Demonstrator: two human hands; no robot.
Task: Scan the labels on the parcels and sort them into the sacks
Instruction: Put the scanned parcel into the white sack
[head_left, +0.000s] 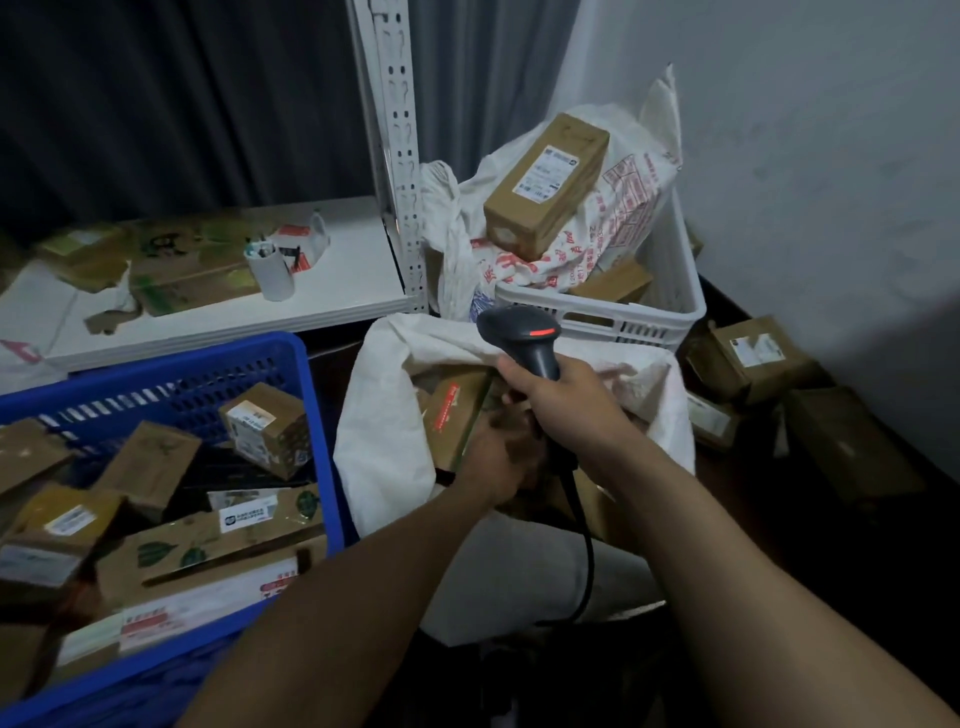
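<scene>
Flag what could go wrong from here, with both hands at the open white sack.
1. The long brown cardboard box lies tilted atop the printed white sack in the white plastic crate; it could slide off.
2. The black cable of the black handheld barcode scanner, gripped by the right hand, hangs across the mouth of the plain white sack, where the left hand reaches in; it might snag there.

One scanner; one blue crate; one white crate; two sacks: plain sack, printed sack; one white cup
</scene>
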